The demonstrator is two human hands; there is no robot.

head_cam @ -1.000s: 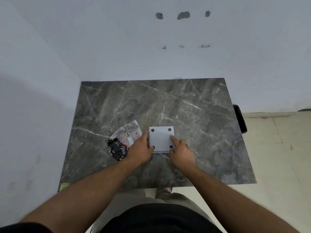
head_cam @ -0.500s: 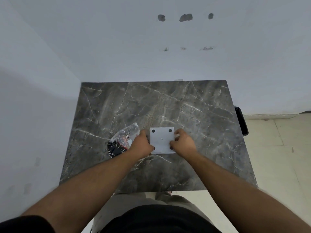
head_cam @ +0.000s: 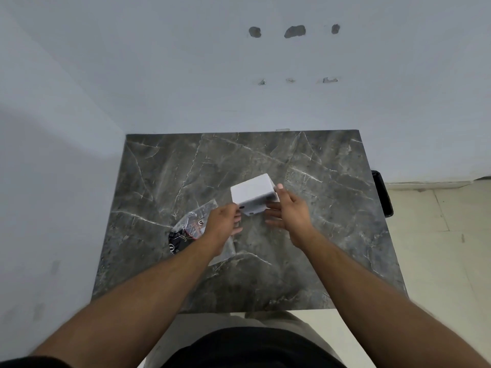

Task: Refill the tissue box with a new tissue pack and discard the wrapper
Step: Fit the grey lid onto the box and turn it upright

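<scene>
Two bare hands over dark marble table (head_cam: 305, 261): left hand (head_cam: 221, 225) pinches near edge of white tissue box (head_cam: 252, 193), right hand (head_cam: 291, 211) clasps its right side, box tilted, lifted. Crumpled wrapper (head_cam: 191, 229) lies just left, partly under left wrist.

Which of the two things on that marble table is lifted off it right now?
The white tissue box, tipped up between the left hand and right hand. The printed plastic wrapper lies flat on the table.

Grey marble-patterned table (head_cam: 305, 168) in a corner, pale walls (head_cam: 186, 75) — chipped holes (head_cam: 294, 31), black bin (head_cam: 382, 192) alongside.
</scene>
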